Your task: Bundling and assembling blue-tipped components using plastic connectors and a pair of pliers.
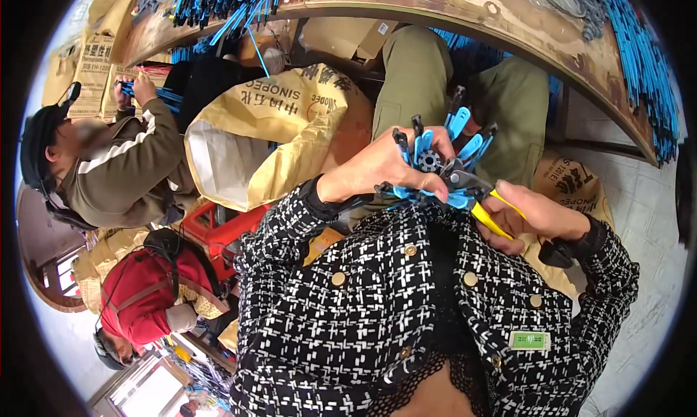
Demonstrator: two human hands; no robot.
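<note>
Above my lap, my left hand is closed around a blue plastic part with several arms. The arms fan out around a dark, gear-like hub, and some end in black tips. My right hand grips pliers with yellow handles. Their dark metal jaws sit against the blue arms on the right side of the part, close to my left fingertips. Whether the jaws are closed on an arm is hard to make out.
A wooden table curves across the far side, with blue strip bundles on it. An open yellow-brown sack stands left of my knees. One person in a brown jacket and another in red work at the left.
</note>
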